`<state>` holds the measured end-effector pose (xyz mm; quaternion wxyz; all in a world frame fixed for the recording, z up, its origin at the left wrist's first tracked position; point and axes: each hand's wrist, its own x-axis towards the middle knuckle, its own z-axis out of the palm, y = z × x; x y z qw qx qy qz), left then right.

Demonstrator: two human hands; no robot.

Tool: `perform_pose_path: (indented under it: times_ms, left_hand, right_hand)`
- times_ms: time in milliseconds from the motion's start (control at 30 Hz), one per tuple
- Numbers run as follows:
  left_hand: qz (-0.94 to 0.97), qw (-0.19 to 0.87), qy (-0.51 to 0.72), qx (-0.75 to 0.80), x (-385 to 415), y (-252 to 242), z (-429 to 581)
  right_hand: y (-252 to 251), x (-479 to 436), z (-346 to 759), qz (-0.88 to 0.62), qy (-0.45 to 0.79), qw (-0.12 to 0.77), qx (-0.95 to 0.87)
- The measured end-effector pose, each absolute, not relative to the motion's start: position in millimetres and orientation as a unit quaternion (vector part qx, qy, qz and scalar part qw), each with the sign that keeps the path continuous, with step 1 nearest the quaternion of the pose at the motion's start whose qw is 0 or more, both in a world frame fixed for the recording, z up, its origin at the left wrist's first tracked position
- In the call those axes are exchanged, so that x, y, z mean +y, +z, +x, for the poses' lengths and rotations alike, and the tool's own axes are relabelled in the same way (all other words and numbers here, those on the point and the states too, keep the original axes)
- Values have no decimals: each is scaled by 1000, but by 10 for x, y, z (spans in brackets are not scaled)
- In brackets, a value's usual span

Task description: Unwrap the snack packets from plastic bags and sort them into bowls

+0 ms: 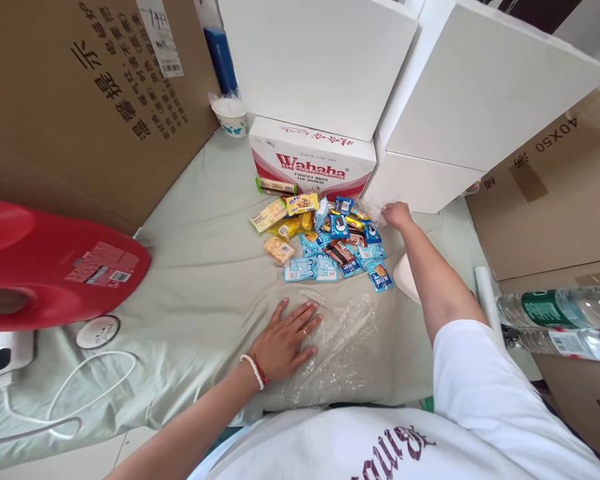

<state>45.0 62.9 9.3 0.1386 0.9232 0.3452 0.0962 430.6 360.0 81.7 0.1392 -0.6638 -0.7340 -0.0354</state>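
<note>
My left hand [286, 341] lies flat with its fingers spread, on the left edge of a clear plastic bag [343, 357] that is laid out on the cloth. Farther off, my right hand [397, 215] is closed on another crumpled piece of clear plastic wrap [375, 208], at the right end of a heap of small snack packets. In the heap are light blue packets [300, 269], dark blue packets [339, 225], brown packets [340, 253], yellow packets [286, 228] and a pale green-edged packet [269, 215].
A Wahaha water carton [313, 160] stands behind the heap, below white boxes [320, 60]. A paper bowl [231, 117] sits back left. To the left are a red jug [60, 260] and white cable [95, 353]; to the right, water bottles [555, 309] and a cardboard box [545, 180].
</note>
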Motion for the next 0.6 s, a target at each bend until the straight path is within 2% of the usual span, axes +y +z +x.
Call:
perform_pose_path:
  times_ms: [133, 233, 333, 467, 533, 600]
  left_hand:
    - [920, 145, 105, 348, 628, 58, 452]
    - [918, 149, 116, 348, 628, 33, 457]
    - [918, 152, 125, 345, 628, 32, 465]
    - [915, 154, 125, 353, 628, 53, 475]
    - [913, 155, 120, 357, 628, 61, 480]
    - [915, 154, 114, 356, 627, 62, 484]
  right_hand:
    - [1327, 3220, 4620, -690, 39, 128, -711]
    - [1533, 2488, 4778, -693, 43, 127, -708]
    - [1375, 1556, 4788, -692, 60, 89, -714]
    - [932, 693, 4699, -716, 12, -31, -697]
    - [833, 598, 4672, -735, -24, -36, -676]
    - [870, 721, 4654, -729, -53, 9, -682]
